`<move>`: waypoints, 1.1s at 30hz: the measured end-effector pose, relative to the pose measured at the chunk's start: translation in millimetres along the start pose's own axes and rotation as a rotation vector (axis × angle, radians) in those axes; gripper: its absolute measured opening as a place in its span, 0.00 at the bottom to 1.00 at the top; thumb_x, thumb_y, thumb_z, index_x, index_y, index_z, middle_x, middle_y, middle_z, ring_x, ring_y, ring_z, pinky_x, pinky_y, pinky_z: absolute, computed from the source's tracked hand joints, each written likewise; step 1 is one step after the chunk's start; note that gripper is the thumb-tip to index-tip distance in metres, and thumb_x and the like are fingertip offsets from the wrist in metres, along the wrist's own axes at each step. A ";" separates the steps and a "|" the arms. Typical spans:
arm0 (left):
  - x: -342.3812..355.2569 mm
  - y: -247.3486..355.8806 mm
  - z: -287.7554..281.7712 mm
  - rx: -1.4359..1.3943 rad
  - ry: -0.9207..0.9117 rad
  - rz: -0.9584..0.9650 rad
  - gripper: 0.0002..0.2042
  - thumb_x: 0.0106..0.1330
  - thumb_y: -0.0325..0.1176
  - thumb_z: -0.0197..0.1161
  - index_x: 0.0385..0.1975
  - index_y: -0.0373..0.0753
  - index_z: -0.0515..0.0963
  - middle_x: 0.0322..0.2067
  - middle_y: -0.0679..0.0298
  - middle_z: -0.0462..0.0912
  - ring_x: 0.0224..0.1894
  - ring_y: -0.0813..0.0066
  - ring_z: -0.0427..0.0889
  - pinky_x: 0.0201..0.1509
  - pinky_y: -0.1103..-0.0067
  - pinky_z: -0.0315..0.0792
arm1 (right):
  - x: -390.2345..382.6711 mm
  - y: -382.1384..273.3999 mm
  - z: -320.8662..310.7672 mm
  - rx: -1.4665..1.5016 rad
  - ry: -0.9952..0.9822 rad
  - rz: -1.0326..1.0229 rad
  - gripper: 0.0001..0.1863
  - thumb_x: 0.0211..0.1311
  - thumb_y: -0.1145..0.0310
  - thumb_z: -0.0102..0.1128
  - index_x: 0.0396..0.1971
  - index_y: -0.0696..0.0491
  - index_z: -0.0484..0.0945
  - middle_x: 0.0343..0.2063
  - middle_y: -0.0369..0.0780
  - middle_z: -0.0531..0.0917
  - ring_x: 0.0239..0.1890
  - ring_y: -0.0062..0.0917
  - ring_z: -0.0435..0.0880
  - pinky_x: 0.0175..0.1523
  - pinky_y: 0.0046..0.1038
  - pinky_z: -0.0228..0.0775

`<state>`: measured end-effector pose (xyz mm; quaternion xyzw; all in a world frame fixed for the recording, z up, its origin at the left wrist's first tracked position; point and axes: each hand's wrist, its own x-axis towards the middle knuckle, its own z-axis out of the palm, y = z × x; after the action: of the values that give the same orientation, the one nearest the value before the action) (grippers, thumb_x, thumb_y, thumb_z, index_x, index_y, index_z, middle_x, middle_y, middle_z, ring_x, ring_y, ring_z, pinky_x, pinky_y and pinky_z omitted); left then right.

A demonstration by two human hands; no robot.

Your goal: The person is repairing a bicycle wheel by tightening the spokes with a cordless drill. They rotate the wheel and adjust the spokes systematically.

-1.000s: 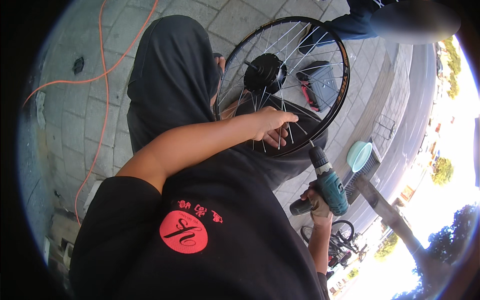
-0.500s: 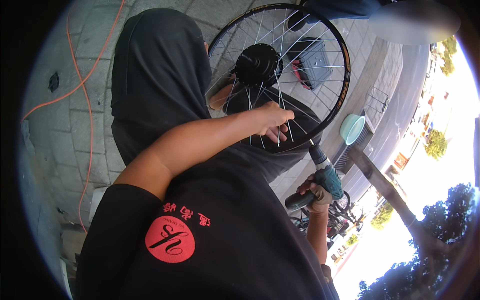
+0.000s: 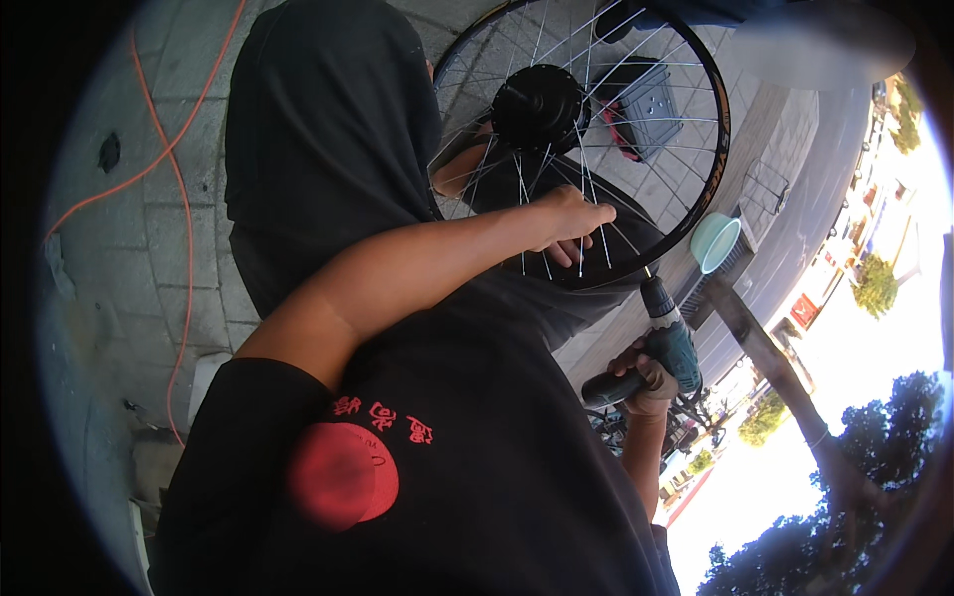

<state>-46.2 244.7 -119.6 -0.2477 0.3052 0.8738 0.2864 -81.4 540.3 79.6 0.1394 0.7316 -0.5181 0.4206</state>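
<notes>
A bicycle wheel with a black rim (image 3: 719,129) rests across my lap, its large black hub (image 3: 542,107) in the middle. Thin silver spokes run from the hub, and several have loose ends short of the rim. My left hand (image 3: 571,221) is closed on a spoke, thumb and forefinger pinching it. Gripped by its handle in my right hand (image 3: 648,382) is a teal and black power drill (image 3: 676,353). The drill's tip meets the outside of the rim at its lower right. Its trigger lies under my fingers.
Beyond the wheel stands a grey toolbox (image 3: 656,109). A pale green basin (image 3: 715,244) sits right of the rim, near a metal grate. An orange cord (image 3: 171,149) crosses the paving at left. Another person's dark-clad leg (image 3: 686,12) shows at the top.
The wheel, both hands and the drill appear shifted right and slightly up in the picture, along with the surroundings. My left hand stays at the spoke; the drill stays at the rim.
</notes>
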 end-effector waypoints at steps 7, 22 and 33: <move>-9.5 9.0 -10.0 0.942 0.588 0.624 0.28 0.69 0.57 0.68 0.31 0.31 0.86 0.24 0.51 0.88 0.32 0.51 0.91 0.38 0.60 0.85 | 0.7 1.2 2.1 -0.035 -0.035 -0.041 0.21 0.67 0.66 0.71 0.52 0.60 0.73 0.26 0.45 0.83 0.31 0.38 0.85 0.45 0.40 0.81; 14.9 49.5 9.7 0.546 -0.151 0.850 0.14 0.74 0.36 0.70 0.51 0.33 0.88 0.37 0.59 0.92 0.41 0.73 0.88 0.50 0.74 0.79 | 4.7 9.5 0.2 -0.007 -0.073 -0.070 0.19 0.69 0.67 0.72 0.53 0.58 0.76 0.28 0.42 0.85 0.33 0.34 0.87 0.45 0.37 0.80; -15.7 16.2 23.3 0.586 -0.017 0.799 0.10 0.76 0.28 0.68 0.51 0.31 0.87 0.39 0.65 0.90 0.42 0.79 0.87 0.50 0.79 0.80 | -9.1 60.9 2.4 -0.206 -0.011 -0.134 0.15 0.65 0.78 0.68 0.51 0.60 0.81 0.30 0.36 0.83 0.35 0.24 0.85 0.46 0.29 0.77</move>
<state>-51.6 244.4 -87.5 -0.0132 0.6069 0.7946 -0.0109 -35.7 566.1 47.2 0.0435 0.7863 -0.4678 0.4012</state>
